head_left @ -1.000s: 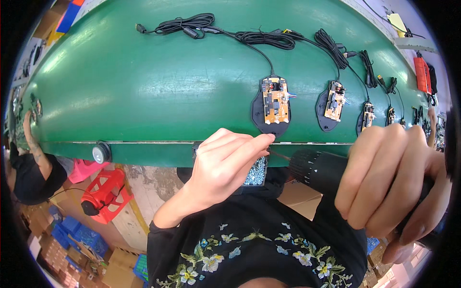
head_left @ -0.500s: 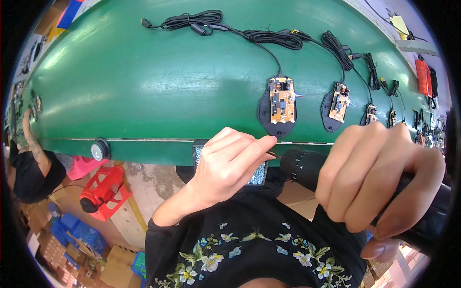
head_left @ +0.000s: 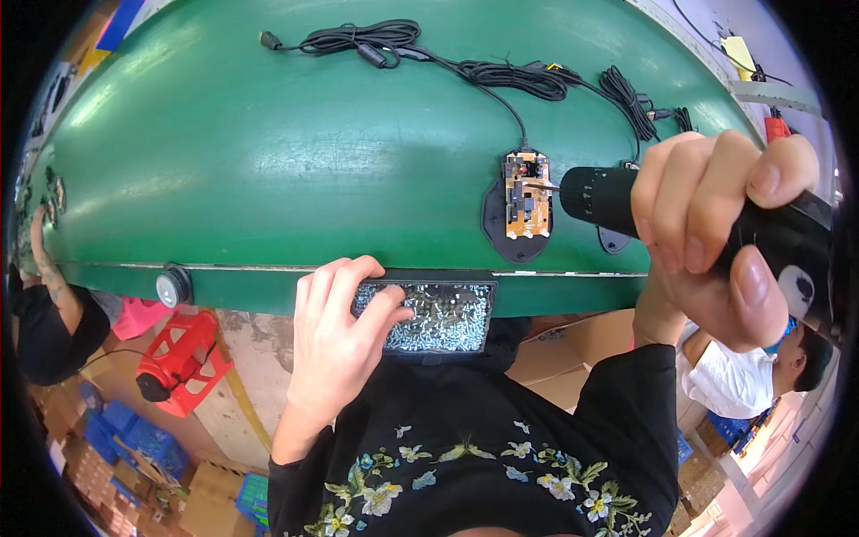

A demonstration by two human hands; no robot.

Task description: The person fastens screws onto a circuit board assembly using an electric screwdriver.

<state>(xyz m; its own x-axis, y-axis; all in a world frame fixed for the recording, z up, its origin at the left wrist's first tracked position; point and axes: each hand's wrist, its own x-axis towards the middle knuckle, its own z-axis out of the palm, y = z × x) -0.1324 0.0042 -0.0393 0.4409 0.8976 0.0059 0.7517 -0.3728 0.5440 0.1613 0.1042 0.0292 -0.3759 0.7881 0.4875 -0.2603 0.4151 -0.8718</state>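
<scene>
My right hand (head_left: 716,228) is wrapped around a black electric screwdriver (head_left: 604,197), held almost level. The bit reaches over the orange circuit board (head_left: 540,210) of an opened computer mouse; whether it touches a screw there is too small to tell. Beneath the board lies the dark mouse base (head_left: 492,219), its cable running up to a tied coil. My left hand (head_left: 335,331) lies over the left end of a black tray of small silvery screws (head_left: 443,322). Its fingers are apart, with fingertips among the screws and nothing visibly held.
Black coiled cables (head_left: 362,38) stretch along the far part of the green table (head_left: 268,161). A second mouse base (head_left: 615,237) is partly hidden behind the screwdriver. A red stool (head_left: 183,362) stands at the lower left. Other people sit at far left and lower right.
My left hand has left the screwdriver tip and moved down-left to the screw tray. My right hand has brought the screwdriver up and away from me, its bit now over the nearest mouse's board.
</scene>
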